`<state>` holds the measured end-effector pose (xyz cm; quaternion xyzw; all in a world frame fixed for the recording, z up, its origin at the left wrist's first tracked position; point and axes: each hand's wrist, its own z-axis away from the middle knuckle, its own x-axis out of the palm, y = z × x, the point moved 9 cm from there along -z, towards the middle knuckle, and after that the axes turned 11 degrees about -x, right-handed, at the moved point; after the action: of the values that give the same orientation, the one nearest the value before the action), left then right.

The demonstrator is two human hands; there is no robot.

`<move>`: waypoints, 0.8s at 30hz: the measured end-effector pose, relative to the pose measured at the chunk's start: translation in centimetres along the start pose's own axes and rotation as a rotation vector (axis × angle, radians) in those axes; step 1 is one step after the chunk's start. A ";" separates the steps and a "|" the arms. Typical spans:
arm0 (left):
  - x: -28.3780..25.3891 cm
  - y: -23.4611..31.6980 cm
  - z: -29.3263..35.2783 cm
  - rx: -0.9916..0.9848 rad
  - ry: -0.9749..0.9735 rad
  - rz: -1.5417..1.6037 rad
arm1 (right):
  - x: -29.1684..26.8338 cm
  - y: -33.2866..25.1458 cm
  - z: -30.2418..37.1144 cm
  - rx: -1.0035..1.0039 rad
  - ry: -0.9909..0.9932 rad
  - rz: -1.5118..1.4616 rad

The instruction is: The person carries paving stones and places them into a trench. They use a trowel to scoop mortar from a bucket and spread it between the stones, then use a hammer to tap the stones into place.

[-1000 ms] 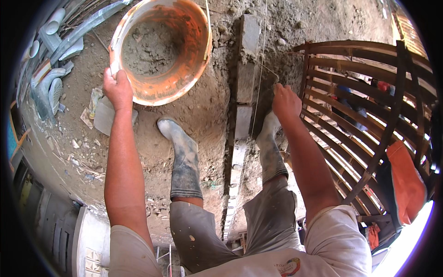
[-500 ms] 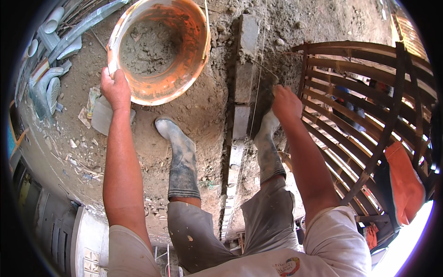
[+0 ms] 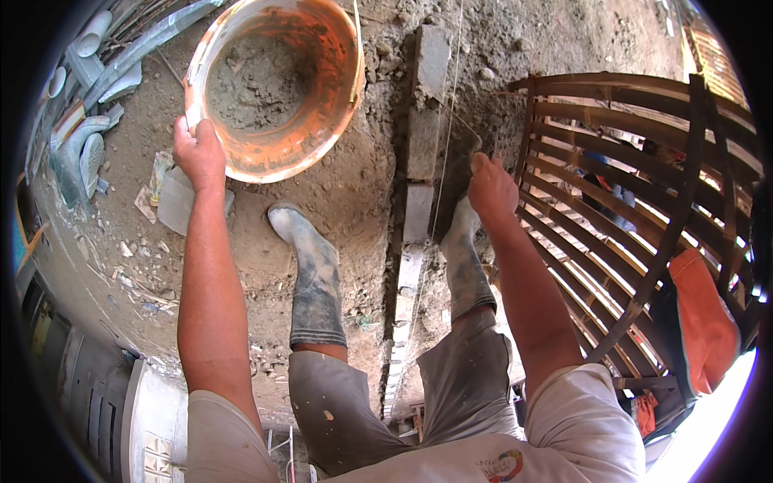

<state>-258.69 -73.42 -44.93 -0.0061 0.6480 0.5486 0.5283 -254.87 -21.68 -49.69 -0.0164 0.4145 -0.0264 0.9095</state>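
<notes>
My left hand [image 3: 200, 153] is closed on the near left rim of a round orange bucket [image 3: 334, 84], thumb over the edge. Grey wet mortar [image 3: 259, 83] lies in the bottom of the bucket, which tilts toward me. My right hand [image 3: 493, 187] is closed around the handle of what looks like a trowel [image 3: 465, 125]. Its thin, bent metal part points up and left toward the row of grey blocks [image 3: 424, 145]; the blade's shape is hard to make out. A taut string [image 3: 448, 137] runs along that row, left of my right hand.
A slatted bamboo frame [image 3: 612, 92] stands close on the right, with orange cloth [image 3: 702, 318] on it. Pipes and metal scraps [image 3: 93, 36] lie at the far left. A flat grey slab [image 3: 175, 201] rests near my left boot [image 3: 312, 258]. A narrow gap runs beside the blocks.
My right hand has shifted slightly left and nearer to me, with the trowel turning a little. The left hand keeps its hold on the bucket, which barely moves.
</notes>
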 end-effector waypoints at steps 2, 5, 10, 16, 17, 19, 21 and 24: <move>-0.1 -0.1 0.0 -0.003 0.002 0.012 | 0.4 0.1 0.8 -0.010 0.010 -0.019; 0.1 -0.3 -0.1 -0.015 -0.014 0.053 | 0.9 0.4 1.7 -0.031 0.096 -0.090; 0.0 -0.5 -0.1 -0.012 -0.004 0.034 | 5.0 1.6 3.8 -0.005 0.210 -0.441; -0.1 -0.7 -0.1 -0.018 0.008 0.055 | 13.5 -1.3 5.1 -0.042 0.060 -0.734; 0.4 -0.5 -0.1 -0.018 -0.004 0.066 | 15.5 -1.2 4.6 -0.079 0.134 -0.706; -0.2 -1.6 -1.0 -0.031 -0.023 0.100 | 17.4 -2.4 3.1 -0.098 0.170 -0.711; -0.5 -2.4 -1.0 -0.047 -0.029 0.113 | 17.9 -3.4 0.7 -0.034 0.163 -0.708; 0.0 -2.1 -0.9 -0.080 -0.028 0.152 | 18.8 -2.8 -3.2 0.069 0.272 -0.719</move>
<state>-258.08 -74.86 -46.56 0.0298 0.6165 0.6128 0.4934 -245.11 -25.70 -65.81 -0.1266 0.4978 -0.3597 0.7790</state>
